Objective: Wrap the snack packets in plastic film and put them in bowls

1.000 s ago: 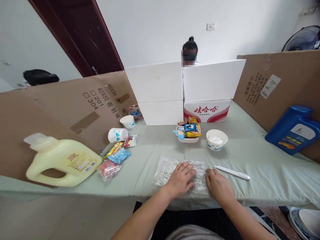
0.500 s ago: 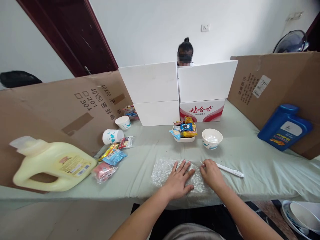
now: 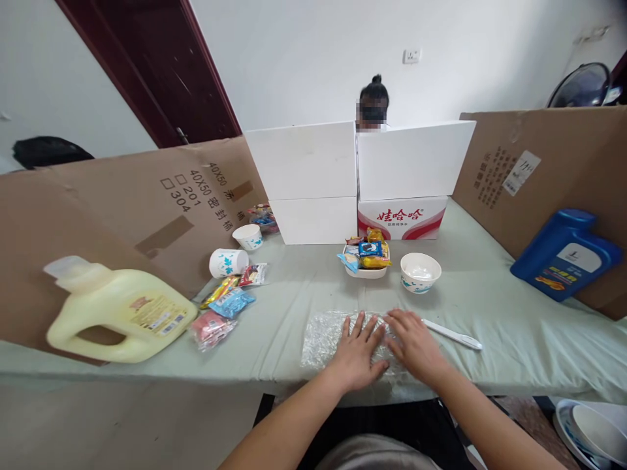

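Note:
A sheet of bubble wrap (image 3: 319, 339) lies flat on the cloth-covered table in front of me. My left hand (image 3: 358, 352) rests on it with fingers spread. Beside it, my right hand (image 3: 415, 346) lies over the sheet's right part, fingers stretched out and close to my left fingers. A white utility knife (image 3: 455, 335), or a similar slim white tool, lies just right of my right hand, its near end hidden by the hand. Beyond the hands stand a bowl of wrapped snacks (image 3: 366, 272) and a paper bowl (image 3: 420, 282) with something clear inside.
Left are a pale yellow jug (image 3: 117, 307), snack packets (image 3: 230, 302), a tipped paper cup (image 3: 228, 262) and another paper bowl (image 3: 248, 237). White boxes (image 3: 313, 220) stand at the back; a person's head (image 3: 374, 98) shows behind. A blue bottle (image 3: 563, 254) leans against cardboard (image 3: 543, 143).
My right hand has moved slightly left and its fingers have straightened out over the bubble wrap. The left hand stays flat on the sheet. The whole view has shifted a little.

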